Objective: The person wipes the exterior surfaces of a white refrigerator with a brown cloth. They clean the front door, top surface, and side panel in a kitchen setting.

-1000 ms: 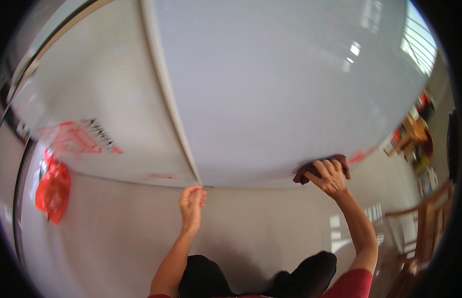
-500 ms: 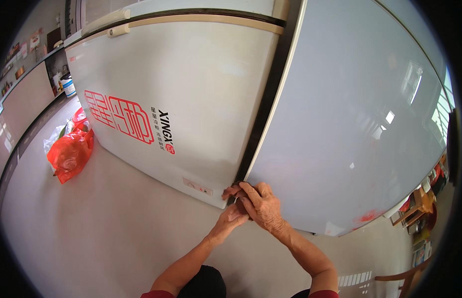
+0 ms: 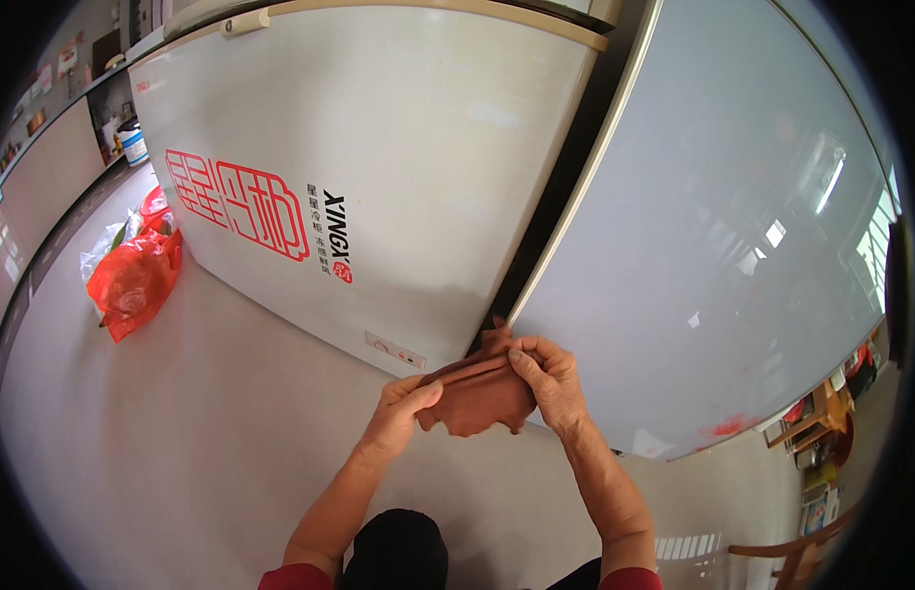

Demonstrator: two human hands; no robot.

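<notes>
Head view, near to far. Dark-clothed knee [image 3: 396, 546] just below the hands; red sleeve [image 3: 298, 577] on the left arm.

Left hand [image 3: 396, 418]: closed, thumb uppermost, pinching one end of a brown cloth [image 3: 477, 405]. Right hand [image 3: 554, 383]: closed on the other end, thumb pressing on top. Cloth hangs between the two hands, ragged lower edge down, folds running along its upper part; one corner pokes up past the right fingers.

Stage, judged from the cloth: partway. Done: both ends in hand, lower part spread. Left: upper folds not opened out or flattened. Cloth is not laid against either large surface; whether its raised corner touches anything, cannot tell.

Just beyond the hands: lower corner of a white freezer [image 3: 428, 118] with red and black print, then a dark gap [image 3: 565, 197], then a glossy grey-blue door [image 3: 713, 216]. Reddish patch [image 3: 730, 428] low on that door, right of the right hand; mark or reflection, unclear.

Farther off: red plastic bag [image 3: 133, 285] on the floor [image 3: 231, 423], left of the left hand; wooden chair [image 3: 796, 553], well right of the right hand.
</notes>
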